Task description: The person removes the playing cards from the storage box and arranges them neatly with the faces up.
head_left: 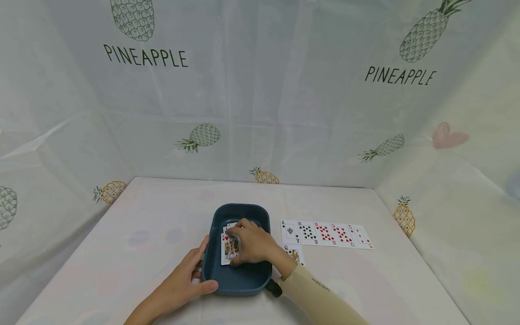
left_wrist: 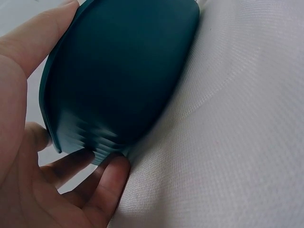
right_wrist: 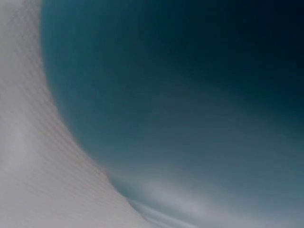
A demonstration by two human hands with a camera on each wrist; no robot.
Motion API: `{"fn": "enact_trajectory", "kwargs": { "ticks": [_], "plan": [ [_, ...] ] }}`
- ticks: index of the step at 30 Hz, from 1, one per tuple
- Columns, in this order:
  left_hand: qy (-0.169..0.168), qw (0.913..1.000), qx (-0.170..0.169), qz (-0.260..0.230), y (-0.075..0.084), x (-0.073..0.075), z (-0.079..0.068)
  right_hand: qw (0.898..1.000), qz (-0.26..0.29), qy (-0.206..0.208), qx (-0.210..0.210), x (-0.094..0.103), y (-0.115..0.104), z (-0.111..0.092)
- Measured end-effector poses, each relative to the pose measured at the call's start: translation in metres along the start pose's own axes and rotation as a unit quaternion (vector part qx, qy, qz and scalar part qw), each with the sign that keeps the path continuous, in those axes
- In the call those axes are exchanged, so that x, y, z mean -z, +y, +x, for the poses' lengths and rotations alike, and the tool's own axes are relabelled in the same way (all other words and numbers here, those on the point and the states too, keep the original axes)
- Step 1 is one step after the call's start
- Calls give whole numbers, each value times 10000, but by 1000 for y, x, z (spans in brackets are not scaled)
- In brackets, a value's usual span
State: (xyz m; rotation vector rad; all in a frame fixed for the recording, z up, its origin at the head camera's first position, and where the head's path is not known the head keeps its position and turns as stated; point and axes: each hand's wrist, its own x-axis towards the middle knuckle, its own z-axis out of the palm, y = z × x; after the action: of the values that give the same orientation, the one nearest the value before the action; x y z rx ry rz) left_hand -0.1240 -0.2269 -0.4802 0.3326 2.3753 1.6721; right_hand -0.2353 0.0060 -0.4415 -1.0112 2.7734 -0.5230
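Note:
A dark teal tray (head_left: 211, 271) stands on the table in the head view. My left hand (head_left: 184, 280) holds its left side, thumb at the rim; in the left wrist view, fingers (left_wrist: 114, 183) bend against the ribbed outer wall. Inside the tray, my right hand (head_left: 256, 243) grips a red-suited face card (head_left: 230, 248), thumb at its near end and fingers at its far end. Another white-edged card shows partly behind it. How many cards are gripped is hidden. The right wrist view shows only the blurred tray wall (right_wrist: 118, 95), with no hand.
Right of the tray lies an overlapping row of several face-up playing cards (head_left: 325, 234), an ace at its left end. Below the ace lies a queen (head_left: 293, 253), partly covered by my right forearm. Pineapple-printed cloth (head_left: 260, 113) hangs behind the white table (head_left: 386, 280).

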Motion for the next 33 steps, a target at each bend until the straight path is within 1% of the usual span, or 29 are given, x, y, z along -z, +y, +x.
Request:
{"fn": "enact_trajectory", "kwargs": {
  "ticks": [10, 17, 21, 25, 29, 33],
  "plan": [
    [41, 9998, 83, 158, 2, 0, -1, 9966, 759, 3, 323, 5, 4, -1],
    [82, 9997, 131, 214, 2, 0, 0, 9897, 1259, 233, 635, 11, 10, -5],
    [85, 9994, 199, 270, 2, 0, 1, 9852, 1498, 305, 772, 20, 13, -14],
    [145, 9988, 301, 347, 3, 0, 2, 9822, 1647, 386, 812, 28, 18, -25],
    [209, 9985, 327, 396, 4, -1, 3, 9805, 1724, 612, 714, 36, 27, -39],
    [230, 9987, 292, 354, 3, -1, 3, 9784, 1819, 867, 468, 42, 39, -57]
  ]
}}
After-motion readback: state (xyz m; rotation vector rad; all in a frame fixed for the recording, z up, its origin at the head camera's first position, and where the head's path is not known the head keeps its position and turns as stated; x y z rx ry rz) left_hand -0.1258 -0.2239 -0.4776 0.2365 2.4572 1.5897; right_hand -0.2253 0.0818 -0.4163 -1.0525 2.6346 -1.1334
